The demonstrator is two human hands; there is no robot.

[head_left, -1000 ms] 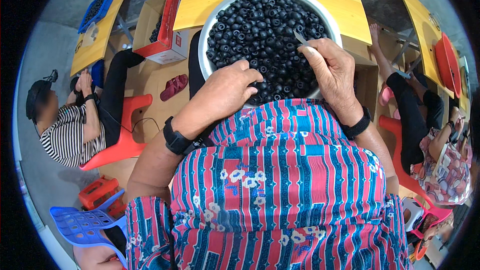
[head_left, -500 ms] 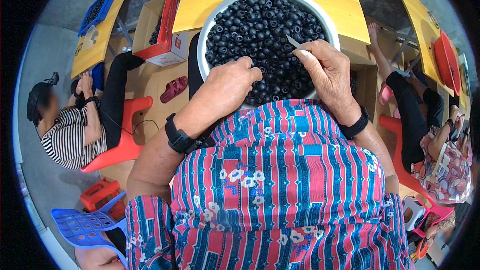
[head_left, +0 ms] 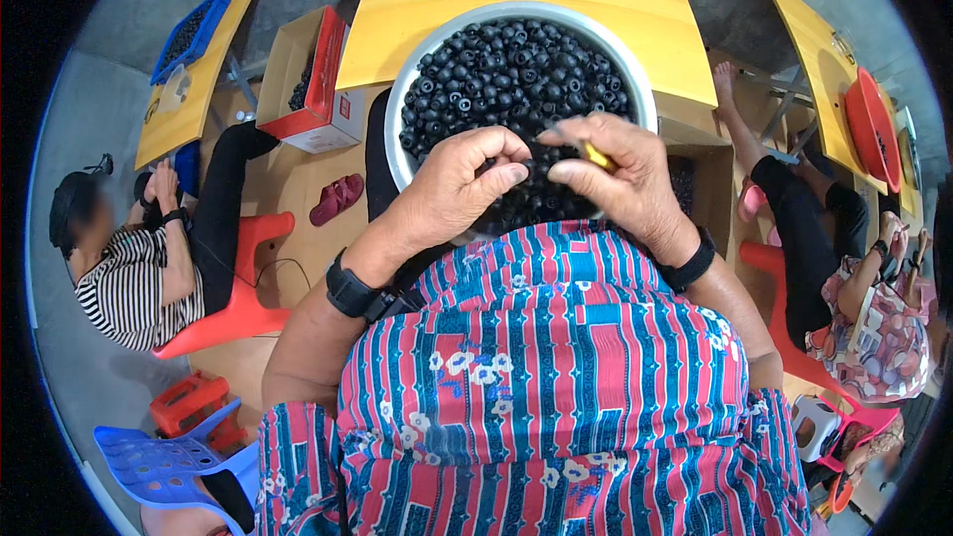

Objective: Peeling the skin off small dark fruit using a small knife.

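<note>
Both hands meet over the near rim of a big round bowl point(head_left: 397, 109), pale on the outside and heaped with small black ring-shaped pieces point(head_left: 516, 60). The bowl sits at the near edge of a yellow tabletop point(head_left: 447, 0), right in front of the person.

The left hand point(head_left: 459, 184) is curled, thumb and forefinger pinched together on what looks like one of the black pieces, though it is too small and too hidden by the fingers to be sure. The right hand point(head_left: 620, 179) is clenched around a thin tool with a yellow handle point(head_left: 596, 155); its pale tip points left toward the left fingertips, and the two hands almost touch. Each wrist carries a black band point(head_left: 352, 293).

The person wears a pink and blue striped garment with small white flowers point(head_left: 556, 377).

To the left, a person in a black-and-white striped top point(head_left: 124, 283) sits on a red chair point(head_left: 238, 308), near an open cardboard box point(head_left: 308, 79) and another yellow tabletop bearing a blue tray point(head_left: 189, 35). A blue plastic stool point(head_left: 159, 457) and a red crate point(head_left: 194, 402) stand at lower left. On the right, another person in a patterned top point(head_left: 874, 337) sits beside a third yellow tabletop carrying a red basin point(head_left: 872, 124).
</note>
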